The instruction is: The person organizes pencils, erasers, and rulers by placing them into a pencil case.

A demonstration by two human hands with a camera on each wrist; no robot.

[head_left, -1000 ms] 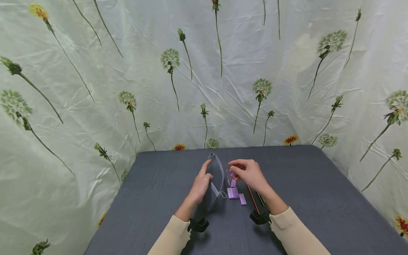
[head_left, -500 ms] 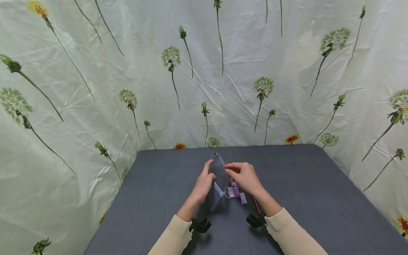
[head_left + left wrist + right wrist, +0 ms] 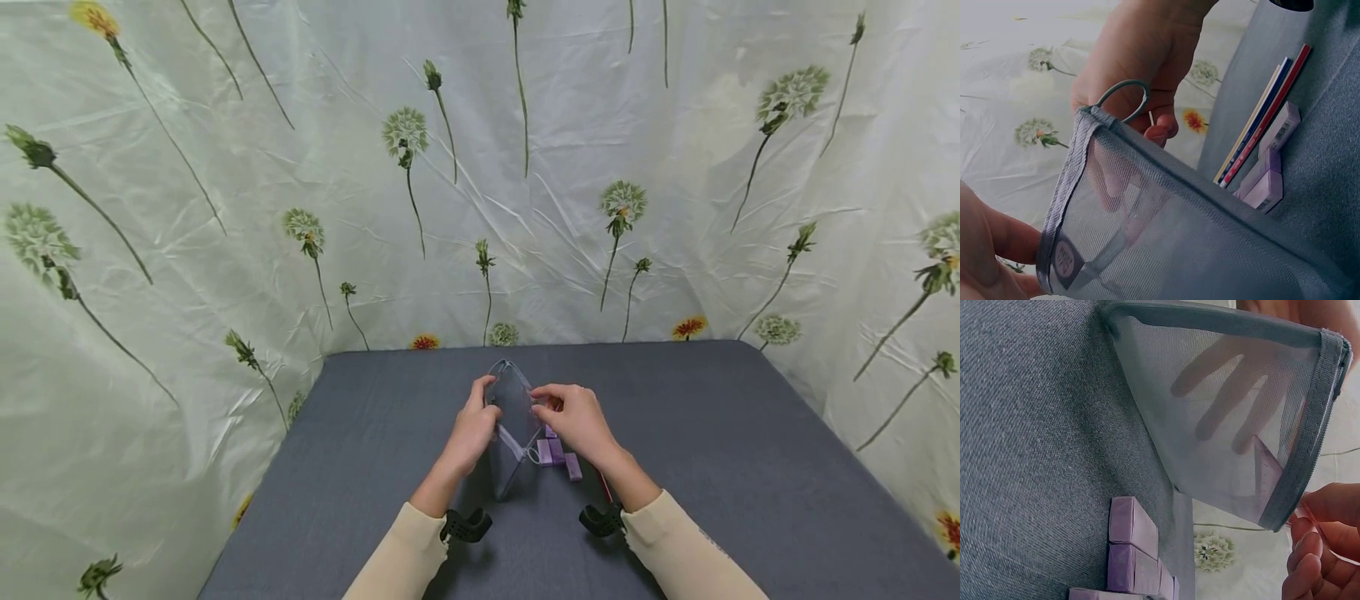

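Note:
A grey mesh zip pouch [image 3: 504,475] stands on the table with its mouth spread apart. My left hand [image 3: 471,429] holds its left side; in the right wrist view the fingers show through the mesh [image 3: 1154,412]. At the opposite rim, my right hand [image 3: 576,417] pinches a clear pinkish piece with a pointed corner, like a set square [image 3: 1267,478]. Part of this piece is inside the pouch, seen through the mesh, while its upper end is between thumb and fingers. A ring loop [image 3: 1125,94] hangs at the zip end, beside the right hand in the left wrist view.
Several small purple blocks, like erasers [image 3: 555,452], lie on the dark table [image 3: 360,483] right of the pouch. Pencils [image 3: 1266,115] lie beside them, partly under the right forearm. A floral curtain [image 3: 450,208] hangs behind the table.
My right hand has moved left and slightly down to the pouch's rim, bringing the clear piece partly inside. The left hand keeps hold of the pouch, whose mouth now stands wider.

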